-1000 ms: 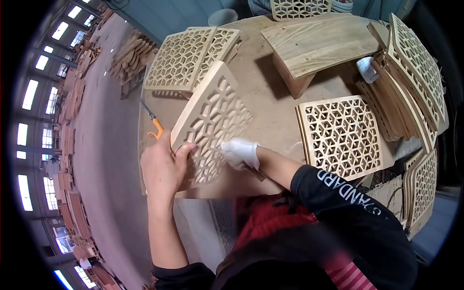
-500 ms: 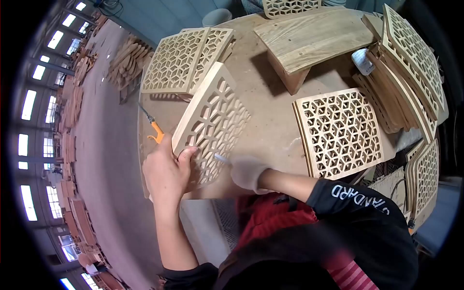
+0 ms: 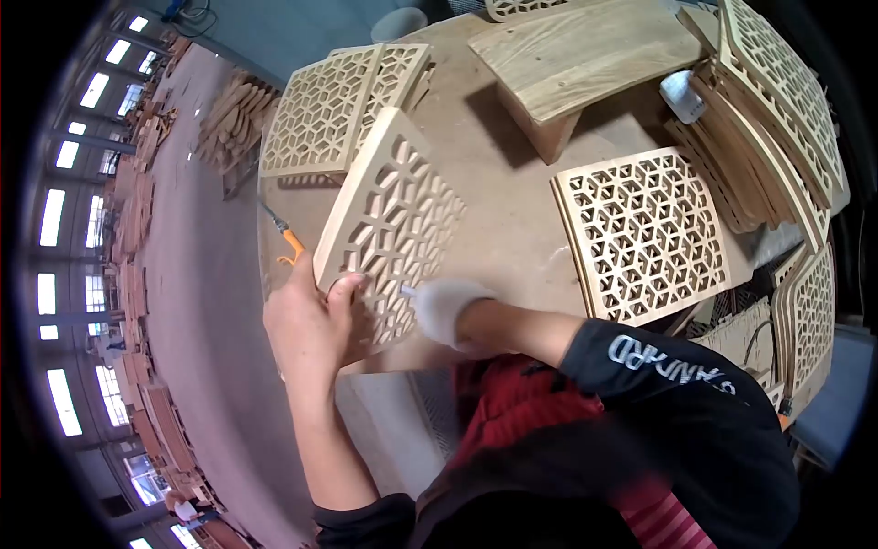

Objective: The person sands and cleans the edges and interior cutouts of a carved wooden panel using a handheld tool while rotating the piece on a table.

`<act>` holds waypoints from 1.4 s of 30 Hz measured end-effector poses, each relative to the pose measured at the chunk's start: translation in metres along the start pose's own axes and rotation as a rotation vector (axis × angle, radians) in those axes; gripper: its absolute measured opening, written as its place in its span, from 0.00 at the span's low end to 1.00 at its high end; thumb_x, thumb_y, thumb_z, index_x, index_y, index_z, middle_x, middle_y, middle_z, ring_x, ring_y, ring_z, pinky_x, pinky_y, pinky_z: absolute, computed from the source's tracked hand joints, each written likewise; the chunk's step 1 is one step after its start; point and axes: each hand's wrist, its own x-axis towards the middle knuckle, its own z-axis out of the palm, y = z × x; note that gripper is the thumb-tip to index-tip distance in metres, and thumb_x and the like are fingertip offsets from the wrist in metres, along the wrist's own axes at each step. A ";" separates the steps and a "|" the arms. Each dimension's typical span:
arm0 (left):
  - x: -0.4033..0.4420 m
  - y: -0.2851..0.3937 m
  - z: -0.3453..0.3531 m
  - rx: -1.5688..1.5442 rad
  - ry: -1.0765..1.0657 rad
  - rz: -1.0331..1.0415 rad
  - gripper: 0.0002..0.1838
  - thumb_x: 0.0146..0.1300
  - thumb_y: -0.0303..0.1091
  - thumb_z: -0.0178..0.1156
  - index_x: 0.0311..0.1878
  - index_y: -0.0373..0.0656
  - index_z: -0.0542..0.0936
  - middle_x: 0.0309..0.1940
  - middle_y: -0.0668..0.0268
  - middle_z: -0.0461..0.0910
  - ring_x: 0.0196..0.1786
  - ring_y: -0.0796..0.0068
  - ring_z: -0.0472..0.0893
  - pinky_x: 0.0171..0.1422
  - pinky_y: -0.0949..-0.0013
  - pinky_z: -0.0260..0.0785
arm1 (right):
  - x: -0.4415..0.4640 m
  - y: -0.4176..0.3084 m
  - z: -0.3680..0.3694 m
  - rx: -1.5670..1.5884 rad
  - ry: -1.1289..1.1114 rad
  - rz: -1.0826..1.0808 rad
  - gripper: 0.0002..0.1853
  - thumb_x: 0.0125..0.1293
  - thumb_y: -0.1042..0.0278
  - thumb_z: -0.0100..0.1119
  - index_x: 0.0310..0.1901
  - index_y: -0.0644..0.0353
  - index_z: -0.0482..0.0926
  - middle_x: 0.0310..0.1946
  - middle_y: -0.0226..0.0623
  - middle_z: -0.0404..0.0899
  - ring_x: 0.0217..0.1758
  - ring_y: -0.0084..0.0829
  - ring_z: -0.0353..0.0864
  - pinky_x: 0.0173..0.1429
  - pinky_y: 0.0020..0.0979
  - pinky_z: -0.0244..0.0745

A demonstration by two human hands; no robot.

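A pale wooden lattice panel (image 3: 393, 220) stands tilted on edge on the round brown table, its openwork face turned toward the right. My bare left hand (image 3: 315, 316) grips its near lower corner, thumb over the lattice face. At the panel's lower right is my right hand (image 3: 450, 311) in a white glove, closed around a thin, pale tool (image 3: 408, 291) whose tip meets the lattice. The glove hides most of that tool, so its kind cannot be made out. An orange-handled tool (image 3: 291, 242) lies beyond my left hand at the table's left edge.
Lattice panels are stacked at the back left (image 3: 320, 110) and right (image 3: 645, 233). A wooden bench-like block (image 3: 585, 55) stands at the back. Curved boards (image 3: 741, 156) and more panels (image 3: 786, 101) lean at the far right. A person (image 3: 187, 508) is far off at lower left.
The gloved right hand has shifted slightly around the lower part of the panel. My left hand keeps its grip on the panel. The camera view has turned slightly.
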 end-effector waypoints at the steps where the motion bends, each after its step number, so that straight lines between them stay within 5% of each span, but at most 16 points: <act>1: 0.001 0.000 0.000 -0.022 -0.020 -0.012 0.20 0.59 0.45 0.71 0.44 0.38 0.81 0.20 0.53 0.80 0.27 0.47 0.81 0.35 0.53 0.72 | 0.015 0.001 0.005 0.008 0.027 0.006 0.15 0.67 0.72 0.50 0.50 0.61 0.84 0.45 0.54 0.85 0.49 0.53 0.86 0.48 0.46 0.79; 3: 0.001 0.001 0.000 0.009 0.001 0.002 0.20 0.59 0.45 0.71 0.44 0.38 0.81 0.20 0.53 0.80 0.27 0.48 0.81 0.35 0.54 0.72 | 0.018 -0.014 -0.008 0.019 0.028 0.078 0.15 0.68 0.72 0.50 0.50 0.61 0.84 0.46 0.55 0.85 0.49 0.54 0.85 0.49 0.46 0.79; 5: -0.002 0.002 0.000 0.046 0.007 -0.003 0.20 0.59 0.45 0.71 0.44 0.38 0.81 0.20 0.53 0.80 0.27 0.48 0.81 0.35 0.54 0.72 | 0.015 0.026 0.043 -0.015 0.417 -0.282 0.17 0.68 0.72 0.49 0.55 0.58 0.81 0.46 0.54 0.85 0.49 0.54 0.85 0.51 0.46 0.79; 7: -0.005 0.006 0.001 0.082 0.018 -0.024 0.20 0.59 0.45 0.71 0.44 0.38 0.81 0.20 0.52 0.80 0.27 0.48 0.82 0.35 0.53 0.72 | -0.008 0.000 0.004 0.088 0.079 0.014 0.22 0.71 0.70 0.45 0.65 0.57 0.74 0.48 0.54 0.84 0.50 0.53 0.85 0.52 0.45 0.79; 10: -0.006 0.002 0.003 0.052 0.036 0.010 0.20 0.59 0.45 0.71 0.43 0.38 0.80 0.21 0.52 0.80 0.27 0.48 0.82 0.36 0.53 0.72 | 0.003 0.005 0.011 0.057 -0.072 0.086 0.25 0.72 0.69 0.42 0.70 0.57 0.68 0.51 0.54 0.83 0.51 0.52 0.84 0.53 0.44 0.79; 12: 0.000 -0.004 0.002 0.027 0.019 0.002 0.19 0.59 0.44 0.71 0.42 0.38 0.80 0.21 0.52 0.80 0.28 0.47 0.82 0.36 0.53 0.72 | 0.004 0.004 0.008 0.029 0.038 -0.037 0.27 0.72 0.68 0.43 0.73 0.55 0.66 0.49 0.54 0.84 0.50 0.53 0.85 0.52 0.46 0.79; 14: 0.006 -0.008 0.002 0.004 0.028 0.009 0.19 0.58 0.44 0.71 0.42 0.38 0.80 0.21 0.52 0.81 0.28 0.47 0.82 0.36 0.53 0.72 | 0.011 -0.009 -0.007 0.116 0.033 0.096 0.29 0.72 0.68 0.44 0.74 0.54 0.64 0.49 0.53 0.84 0.50 0.54 0.85 0.52 0.46 0.79; 20: 0.008 -0.010 0.002 -0.052 -0.028 -0.081 0.16 0.59 0.38 0.71 0.43 0.36 0.82 0.23 0.53 0.82 0.28 0.53 0.83 0.38 0.58 0.73 | -0.011 0.003 0.009 0.028 0.138 -0.115 0.14 0.67 0.68 0.52 0.46 0.65 0.85 0.38 0.54 0.85 0.42 0.51 0.86 0.45 0.47 0.79; 23: 0.019 -0.014 -0.004 -0.119 -0.056 -0.090 0.15 0.60 0.35 0.70 0.45 0.34 0.82 0.25 0.53 0.84 0.28 0.58 0.85 0.39 0.61 0.74 | -0.004 0.001 -0.012 -0.198 0.021 -0.224 0.12 0.62 0.68 0.57 0.40 0.65 0.86 0.38 0.54 0.85 0.42 0.52 0.87 0.44 0.45 0.81; 27: 0.028 -0.021 -0.007 -0.145 -0.043 -0.074 0.14 0.61 0.36 0.69 0.44 0.35 0.82 0.25 0.56 0.85 0.29 0.63 0.86 0.39 0.62 0.74 | 0.006 -0.015 -0.024 0.206 0.087 0.169 0.14 0.65 0.67 0.56 0.48 0.62 0.85 0.45 0.53 0.85 0.45 0.52 0.86 0.48 0.46 0.81; 33: 0.021 -0.020 -0.002 -0.090 -0.016 -0.076 0.16 0.61 0.40 0.70 0.42 0.36 0.82 0.24 0.55 0.83 0.29 0.55 0.84 0.38 0.59 0.74 | 0.050 -0.010 0.003 0.174 0.242 0.082 0.18 0.66 0.68 0.54 0.55 0.59 0.83 0.46 0.52 0.85 0.46 0.53 0.86 0.49 0.46 0.81; 37: 0.019 -0.018 -0.002 0.014 -0.024 -0.108 0.19 0.61 0.44 0.70 0.45 0.38 0.82 0.23 0.54 0.82 0.31 0.50 0.83 0.39 0.55 0.73 | 0.054 -0.024 -0.019 -0.138 -0.090 0.078 0.19 0.69 0.69 0.49 0.58 0.60 0.80 0.44 0.52 0.85 0.44 0.51 0.86 0.47 0.45 0.81; 40: 0.018 -0.013 -0.002 0.070 -0.003 -0.124 0.21 0.61 0.46 0.70 0.46 0.39 0.81 0.23 0.53 0.81 0.31 0.50 0.83 0.39 0.55 0.73 | 0.042 0.003 0.024 0.128 0.338 -0.100 0.17 0.69 0.69 0.49 0.54 0.62 0.82 0.43 0.52 0.85 0.45 0.50 0.87 0.47 0.43 0.81; 41: 0.018 -0.014 -0.002 0.096 0.004 -0.104 0.24 0.60 0.47 0.71 0.50 0.36 0.81 0.23 0.52 0.81 0.31 0.49 0.83 0.38 0.55 0.73 | 0.023 -0.007 0.004 0.006 0.035 0.082 0.17 0.69 0.69 0.50 0.54 0.64 0.82 0.44 0.53 0.85 0.47 0.49 0.86 0.49 0.42 0.80; 42: 0.018 -0.017 -0.001 0.100 0.029 -0.097 0.21 0.60 0.44 0.70 0.47 0.36 0.81 0.23 0.54 0.82 0.29 0.54 0.83 0.38 0.58 0.73 | 0.011 0.000 0.014 0.051 0.093 0.076 0.16 0.69 0.69 0.50 0.53 0.64 0.83 0.43 0.54 0.85 0.48 0.50 0.86 0.49 0.43 0.80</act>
